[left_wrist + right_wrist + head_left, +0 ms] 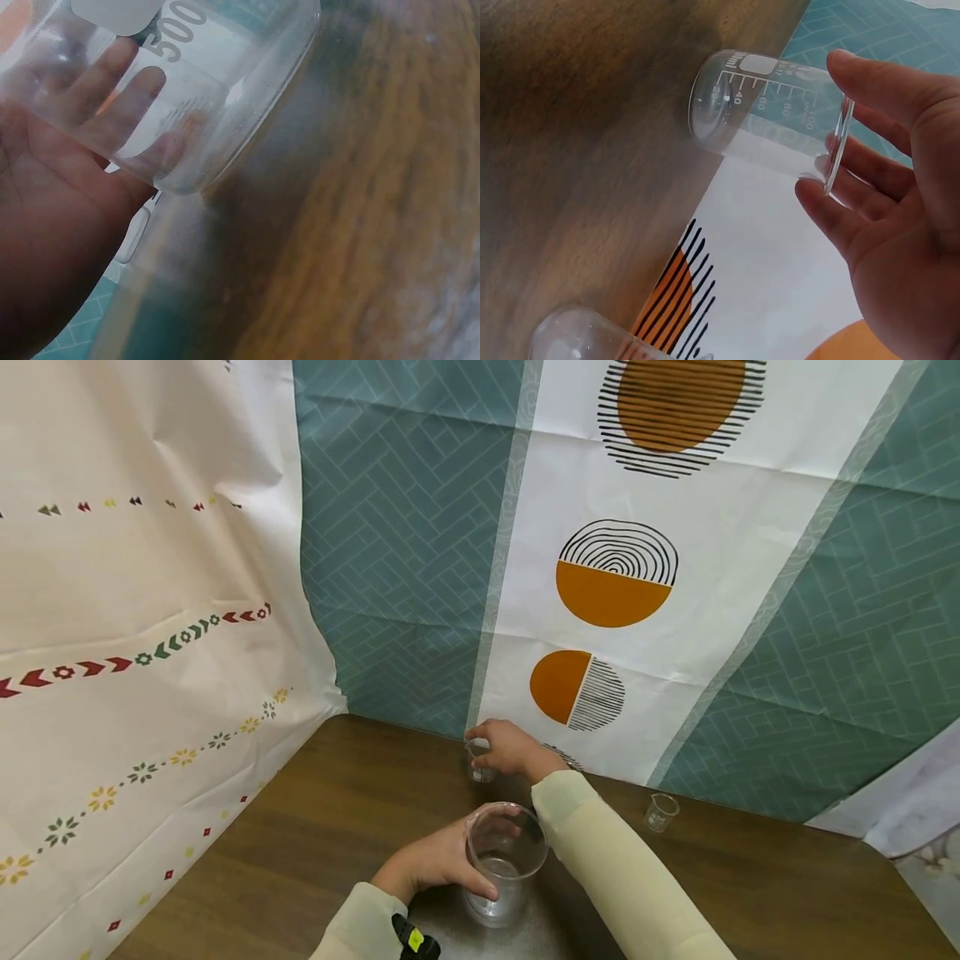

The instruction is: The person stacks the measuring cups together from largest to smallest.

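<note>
My left hand (pixel 442 862) grips a large clear beaker (pixel 501 893) near the table's front; in the left wrist view its fingers (pixel 124 105) show through the glass beside a "500" mark. Farther back, my right hand (pixel 512 750) holds a small glass beaker (pixel 480 768) by its rim. White scale marks run up this beaker (pixel 761 97) in the right wrist view, where the thumb and fingers (pixel 877 82) curl about the rim. Its base is at the tabletop; whether it touches cannot be told.
Another small beaker (pixel 662 812) stands to the right on the brown wooden table (pixel 337 827). Behind the table hangs a patterned teal and white cloth (pixel 405 568), close to my right hand. A cream cloth (pixel 150 610) with coloured motifs borders the left side.
</note>
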`<state>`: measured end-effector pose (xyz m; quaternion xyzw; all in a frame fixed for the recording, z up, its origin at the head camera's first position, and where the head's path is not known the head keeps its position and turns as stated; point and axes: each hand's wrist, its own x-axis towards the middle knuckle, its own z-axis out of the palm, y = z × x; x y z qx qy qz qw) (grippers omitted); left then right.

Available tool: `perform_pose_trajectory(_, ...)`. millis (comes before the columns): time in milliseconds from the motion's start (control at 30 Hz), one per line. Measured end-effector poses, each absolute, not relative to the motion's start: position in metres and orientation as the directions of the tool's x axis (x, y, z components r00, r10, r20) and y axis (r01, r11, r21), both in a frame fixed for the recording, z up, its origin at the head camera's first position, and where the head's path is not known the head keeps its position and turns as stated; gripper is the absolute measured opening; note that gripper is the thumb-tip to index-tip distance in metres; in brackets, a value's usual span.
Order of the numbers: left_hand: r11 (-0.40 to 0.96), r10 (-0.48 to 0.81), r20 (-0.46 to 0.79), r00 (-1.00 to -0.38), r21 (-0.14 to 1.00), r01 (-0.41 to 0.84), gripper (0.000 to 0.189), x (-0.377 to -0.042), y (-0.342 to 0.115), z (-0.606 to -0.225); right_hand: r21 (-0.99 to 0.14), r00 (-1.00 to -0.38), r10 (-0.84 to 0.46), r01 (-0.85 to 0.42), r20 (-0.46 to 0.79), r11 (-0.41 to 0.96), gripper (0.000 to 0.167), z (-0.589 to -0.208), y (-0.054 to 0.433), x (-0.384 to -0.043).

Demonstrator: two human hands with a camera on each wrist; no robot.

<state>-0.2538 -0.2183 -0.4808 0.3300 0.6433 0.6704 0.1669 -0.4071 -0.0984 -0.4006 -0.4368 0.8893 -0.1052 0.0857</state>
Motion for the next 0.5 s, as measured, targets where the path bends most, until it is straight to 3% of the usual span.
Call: perform_pose_trajectory(500,-0.104,0.647,0.233,-0.726,0.970,0.219,0.092,-0.253,-0.218,-0.483,-0.206,-0.618,-0.785,-0.763,-0.041,0.612,0.050,-0.386,-0.086,-0.398)
